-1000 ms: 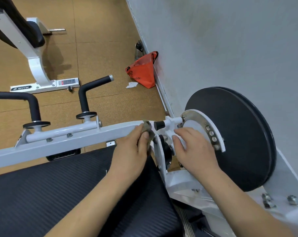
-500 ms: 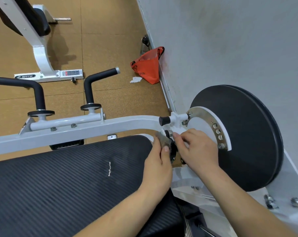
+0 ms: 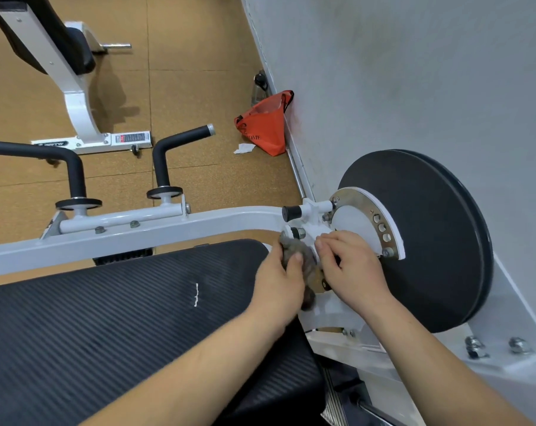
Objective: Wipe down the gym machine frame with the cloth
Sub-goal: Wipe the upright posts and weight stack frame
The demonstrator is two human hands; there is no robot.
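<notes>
Left hand (image 3: 279,281) is clenched on the crumpled grey-brown cloth (image 3: 293,256), thumb on top. It presses the cloth against the white painted steel machine frame (image 3: 168,233) at the pivot, just under the bend of the arm. Right hand (image 3: 351,267) sits on the same pivot hub with fingers curled; I can't tell whether it grips anything. The cloth is between my two hands, bunched in the left one, with its lower end hanging past the left palm against the frame bracket.

Text:
- The red triangular fabric bag (image 3: 265,127) on the floor against the grey wall (image 3: 414,72) shows "HOME". The rest of the print is lost in folds.
- The red-and-white sticker (image 3: 132,138) and black logo plate (image 3: 50,144) on the second machine's white base foot are too small to read.

Against 1 s ago:
- The cloth was on top of the arm bend, beside the black rubber knob (image 3: 291,213).
- At 0.5 s ago it had dropped under the bend, and now it is lower again, below the knob.
- Right hand has stayed on the hub, barely shifted.

Around: the black ribbed vinyl pad (image 3: 107,333) is under my left forearm. The black round disc (image 3: 429,241) is behind the hub, near the wall. The curved metal plate with a row of holes (image 3: 380,224) is just beyond my right knuckles.
</notes>
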